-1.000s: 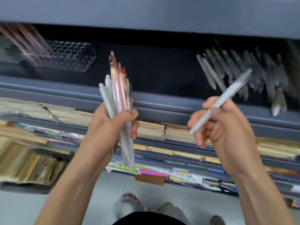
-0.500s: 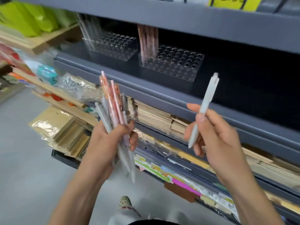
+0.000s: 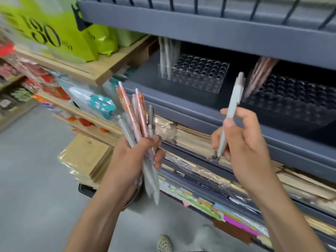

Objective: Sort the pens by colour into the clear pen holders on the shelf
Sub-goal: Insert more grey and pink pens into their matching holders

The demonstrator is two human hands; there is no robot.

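A person's left hand (image 3: 134, 160), grip clamped round a bundle of pink and grey pens (image 3: 135, 122), is held before a grey shelf (image 3: 181, 104) — the right hand (image 3: 243, 142) pinches one grey pen (image 3: 231, 110) upright, in front of the left clear holder (image 3: 200, 73) with pale pens and the right clear holder (image 3: 294, 99) with pink pens

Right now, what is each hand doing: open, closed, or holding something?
Left hand: grips a bunch of pink and grey pens.
Right hand: pinches a single pale grey pen, held upright.

Grey metal shelving (image 3: 236, 33) w/ grey floor (image 3: 36, 179) below
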